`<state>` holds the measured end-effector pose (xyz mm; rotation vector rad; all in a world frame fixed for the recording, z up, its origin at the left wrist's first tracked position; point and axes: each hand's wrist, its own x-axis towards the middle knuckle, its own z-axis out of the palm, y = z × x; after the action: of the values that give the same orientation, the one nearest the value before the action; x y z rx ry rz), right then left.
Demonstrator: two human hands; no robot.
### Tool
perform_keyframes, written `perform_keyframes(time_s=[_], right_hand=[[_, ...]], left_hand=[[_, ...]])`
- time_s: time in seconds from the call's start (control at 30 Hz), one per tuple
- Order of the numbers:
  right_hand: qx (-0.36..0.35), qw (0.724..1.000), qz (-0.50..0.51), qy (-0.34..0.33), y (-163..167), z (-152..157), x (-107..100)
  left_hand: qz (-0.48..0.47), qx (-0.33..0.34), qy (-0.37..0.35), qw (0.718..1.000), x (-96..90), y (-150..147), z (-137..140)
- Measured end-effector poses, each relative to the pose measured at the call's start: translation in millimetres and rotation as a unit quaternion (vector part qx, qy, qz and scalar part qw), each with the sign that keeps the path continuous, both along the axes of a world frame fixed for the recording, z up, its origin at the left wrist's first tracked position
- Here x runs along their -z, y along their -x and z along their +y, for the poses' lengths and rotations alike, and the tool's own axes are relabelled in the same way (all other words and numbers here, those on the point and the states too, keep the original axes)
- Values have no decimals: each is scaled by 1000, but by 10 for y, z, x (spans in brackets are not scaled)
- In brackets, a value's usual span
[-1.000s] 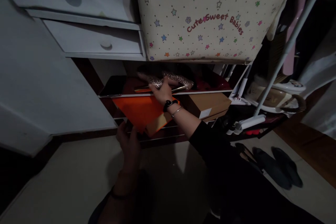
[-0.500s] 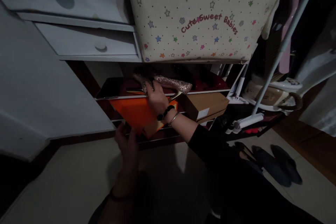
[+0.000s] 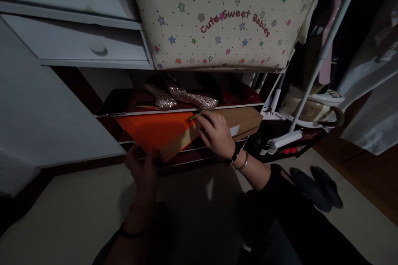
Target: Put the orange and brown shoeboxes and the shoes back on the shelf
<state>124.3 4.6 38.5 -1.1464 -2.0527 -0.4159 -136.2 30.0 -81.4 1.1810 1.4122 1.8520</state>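
Two glittery high-heeled shoes lie on the upper shelf: the left shoe and the right shoe, which has a slim gold heel. My right hand is at the front of the shelf, its fingertips closed around that gold heel. Below it an orange box juts out at an angle, its front side partly lit. My left hand, in deep shadow, grips the near left corner of this box between thumb and fingers. A brown cardboard box stands right behind my right hand.
A star-patterned fabric bin overhangs the shelf. A white drawer is at the upper left. Dark red shoes sit further along the shelf. To the right are a pole with a white head and dark slippers on the floor.
My right hand has moved right and down, off the left glittery shoe to the right one's heel. My left hand stays on the orange box. The whole view has shifted slightly.
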Motion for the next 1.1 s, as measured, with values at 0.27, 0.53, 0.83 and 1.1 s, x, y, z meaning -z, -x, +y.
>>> perform_keyframes(time_s=[0.27, 0.53, 0.83, 1.1], right_hand=[[69, 986, -146, 46, -330, 713, -221], [33, 992, -96, 82, -412, 967, -289], [103, 991, -50, 64, -248, 1203, -304], [57, 998, -18, 27, -321, 194, -80]], left_hand=[[-1, -29, -12, 1000, -45, -102, 42], [10, -44, -1, 999, -95, -34, -13], [15, -39, 1, 999, -102, -53, -10], [38, -41, -2, 998, -94, -97, -27]])
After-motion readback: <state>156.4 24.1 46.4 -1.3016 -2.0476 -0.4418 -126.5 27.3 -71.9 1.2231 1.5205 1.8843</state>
